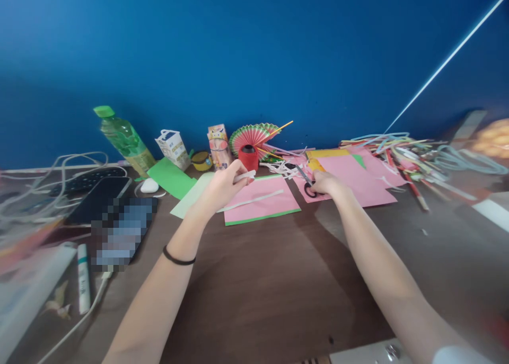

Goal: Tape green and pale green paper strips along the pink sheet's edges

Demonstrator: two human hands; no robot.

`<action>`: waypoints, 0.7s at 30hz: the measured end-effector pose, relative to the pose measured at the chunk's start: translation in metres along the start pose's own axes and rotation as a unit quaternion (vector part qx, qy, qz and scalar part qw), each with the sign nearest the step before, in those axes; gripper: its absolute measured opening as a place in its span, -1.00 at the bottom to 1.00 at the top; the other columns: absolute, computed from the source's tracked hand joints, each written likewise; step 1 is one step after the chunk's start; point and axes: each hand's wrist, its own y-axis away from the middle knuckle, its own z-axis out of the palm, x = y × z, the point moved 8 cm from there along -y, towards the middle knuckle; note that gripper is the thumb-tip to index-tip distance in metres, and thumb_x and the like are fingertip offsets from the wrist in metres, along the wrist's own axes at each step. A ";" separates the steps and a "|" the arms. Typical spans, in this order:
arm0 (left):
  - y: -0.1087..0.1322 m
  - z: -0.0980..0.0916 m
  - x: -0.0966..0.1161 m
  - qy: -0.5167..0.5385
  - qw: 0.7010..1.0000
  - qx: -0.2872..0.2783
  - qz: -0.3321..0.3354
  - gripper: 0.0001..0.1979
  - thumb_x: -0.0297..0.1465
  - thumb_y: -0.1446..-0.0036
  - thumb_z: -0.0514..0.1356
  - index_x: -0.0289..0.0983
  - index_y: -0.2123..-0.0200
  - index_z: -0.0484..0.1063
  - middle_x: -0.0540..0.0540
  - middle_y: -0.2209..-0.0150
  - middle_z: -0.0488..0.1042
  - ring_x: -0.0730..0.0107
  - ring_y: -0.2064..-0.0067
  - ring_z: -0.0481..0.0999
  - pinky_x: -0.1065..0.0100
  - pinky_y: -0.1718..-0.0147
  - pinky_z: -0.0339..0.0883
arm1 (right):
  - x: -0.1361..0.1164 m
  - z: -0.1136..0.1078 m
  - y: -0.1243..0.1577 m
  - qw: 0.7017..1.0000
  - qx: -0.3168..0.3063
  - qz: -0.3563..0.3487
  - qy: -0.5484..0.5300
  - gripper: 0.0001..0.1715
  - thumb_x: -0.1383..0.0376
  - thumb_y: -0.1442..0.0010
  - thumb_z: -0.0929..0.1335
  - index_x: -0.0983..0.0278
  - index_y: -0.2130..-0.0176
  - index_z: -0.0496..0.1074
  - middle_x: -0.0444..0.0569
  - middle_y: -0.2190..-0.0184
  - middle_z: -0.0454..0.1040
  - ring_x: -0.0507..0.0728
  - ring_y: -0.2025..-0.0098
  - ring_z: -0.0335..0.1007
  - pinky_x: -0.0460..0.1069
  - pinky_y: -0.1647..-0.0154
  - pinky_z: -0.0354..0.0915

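Note:
My left hand (229,185) is closed around a small white strip (249,175), its end poking out past the fingertips. Below that hand lies pink paper (262,211) with a green edge, and a long thin white strip (264,197) stretches across it. To the right, my right hand (325,183) grips the black-handled scissors (308,188) low over another pink sheet, blades pointing away toward the wall. Pale green paper (189,198) is partly hidden behind my left wrist. Crumpled white strips (280,168) lie beyond the scissors.
Along the blue wall stand a green bottle (125,139), a white carton (174,148), a patterned box (219,144) and a striped paper fan (248,136) by a red container (248,160). Phones and cables (105,194) lie left; a pile of pens and strips (413,168) lies right.

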 end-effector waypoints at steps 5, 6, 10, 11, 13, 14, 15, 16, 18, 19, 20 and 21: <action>0.001 0.000 0.002 -0.005 1.000 -0.001 -0.001 -0.85 -0.26 -0.10 0.04 -0.22 0.33 0.24 0.01 0.43 0.47 0.45 0.46 0.36 0.44 0.45 0.14 | -0.002 -0.006 0.004 0.999 0.035 -0.003 -0.002 -0.77 0.32 0.09 0.32 0.29 0.33 0.42 0.03 0.50 0.46 0.16 0.40 0.40 -0.04 0.47 0.24; 0.002 0.000 0.002 -0.005 1.000 -0.001 -0.002 -0.85 -0.27 -0.10 0.04 -0.22 0.33 0.24 0.01 0.43 0.47 0.45 0.46 0.37 0.44 0.45 0.15 | -0.002 -0.008 0.005 0.999 0.045 -0.006 -0.003 -0.78 0.29 0.06 0.31 0.29 0.33 0.42 0.05 0.46 0.47 0.16 0.37 0.41 -0.04 0.46 0.24; 0.001 0.000 -0.001 -0.010 1.000 -0.003 -0.011 -0.82 -0.24 -0.08 0.05 -0.22 0.31 0.25 0.02 0.46 0.45 0.44 0.46 0.37 0.44 0.46 0.15 | 0.002 -0.017 0.007 0.997 0.072 -0.017 -0.021 -0.76 0.25 0.01 0.28 0.27 0.30 0.43 0.08 0.33 0.49 0.15 0.33 0.42 -0.07 0.47 0.21; 0.001 0.000 -0.002 -0.012 1.000 -0.002 -0.012 -0.82 -0.24 -0.08 0.05 -0.23 0.31 0.25 0.02 0.46 0.44 0.44 0.46 0.37 0.45 0.46 0.15 | 0.003 -0.020 0.008 0.997 0.076 -0.021 -0.025 -0.76 0.26 0.00 0.28 0.27 0.29 0.44 0.07 0.33 0.50 0.14 0.33 0.42 -0.07 0.46 0.20; 0.000 0.000 -0.004 -0.012 1.000 0.000 -0.009 -0.82 -0.24 -0.08 0.05 -0.23 0.31 0.25 0.01 0.46 0.44 0.43 0.45 0.38 0.45 0.46 0.16 | 0.005 -0.025 0.009 0.996 0.080 -0.027 -0.031 -0.73 0.26 -0.01 0.28 0.28 0.26 0.43 0.06 0.34 0.51 0.14 0.32 0.42 -0.08 0.45 0.19; -0.001 -0.001 -0.005 -0.010 1.000 0.001 -0.006 -0.82 -0.25 -0.09 0.04 -0.23 0.32 0.26 0.01 0.45 0.44 0.43 0.44 0.38 0.45 0.46 0.16 | 0.006 -0.027 0.009 0.996 0.081 -0.027 -0.035 -0.71 0.25 -0.02 0.27 0.28 0.23 0.42 0.06 0.34 0.51 0.14 0.31 0.42 -0.08 0.44 0.19; -0.001 -0.001 -0.006 -0.007 1.000 0.001 -0.002 -0.83 -0.25 -0.09 0.04 -0.23 0.32 0.26 0.01 0.44 0.44 0.43 0.44 0.39 0.45 0.45 0.17 | 0.008 -0.029 0.009 0.995 0.083 -0.025 -0.041 -0.69 0.25 -0.03 0.26 0.29 0.20 0.41 0.06 0.34 0.51 0.14 0.31 0.42 -0.08 0.44 0.19; -0.001 -0.001 -0.006 -0.005 1.000 0.000 0.002 -0.83 -0.25 -0.09 0.04 -0.22 0.33 0.26 0.01 0.43 0.45 0.43 0.43 0.39 0.45 0.45 0.17 | 0.010 -0.031 0.009 0.995 0.086 -0.022 -0.048 -0.66 0.24 -0.04 0.25 0.30 0.18 0.40 0.07 0.33 0.51 0.15 0.30 0.42 -0.08 0.42 0.19; -0.002 -0.001 -0.007 -0.001 1.000 -0.001 0.009 -0.83 -0.25 -0.08 0.05 -0.22 0.33 0.26 0.00 0.42 0.45 0.42 0.41 0.40 0.45 0.43 0.18 | 0.012 -0.034 0.010 0.994 0.091 -0.024 -0.062 -0.62 0.22 -0.05 0.25 0.32 0.14 0.37 0.09 0.27 0.50 0.16 0.26 0.41 -0.07 0.38 0.20; -0.002 -0.001 -0.007 -0.001 1.000 0.000 0.012 -0.83 -0.24 -0.07 0.06 -0.22 0.33 0.26 -0.01 0.40 0.46 0.41 0.40 0.40 0.44 0.42 0.19 | 0.012 -0.035 0.010 0.993 0.093 -0.028 -0.070 -0.61 0.20 -0.05 0.26 0.32 0.13 0.36 0.10 0.24 0.49 0.17 0.24 0.41 -0.06 0.36 0.20; -0.002 -0.002 -0.007 -0.002 1.000 0.003 0.014 -0.83 -0.24 -0.07 0.06 -0.22 0.33 0.27 -0.02 0.39 0.46 0.41 0.39 0.41 0.44 0.42 0.19 | 0.011 -0.036 0.010 0.992 0.093 -0.033 -0.077 -0.61 0.19 -0.05 0.26 0.32 0.13 0.36 0.11 0.21 0.48 0.17 0.23 0.40 -0.06 0.35 0.21; -0.002 -0.003 -0.007 -0.005 1.000 0.007 0.016 -0.83 -0.24 -0.07 0.07 -0.22 0.33 0.27 -0.02 0.38 0.46 0.40 0.39 0.41 0.44 0.40 0.20 | 0.010 -0.037 0.011 0.991 0.093 -0.039 -0.085 -0.61 0.18 -0.04 0.27 0.32 0.14 0.36 0.11 0.19 0.48 0.17 0.23 0.40 -0.06 0.34 0.21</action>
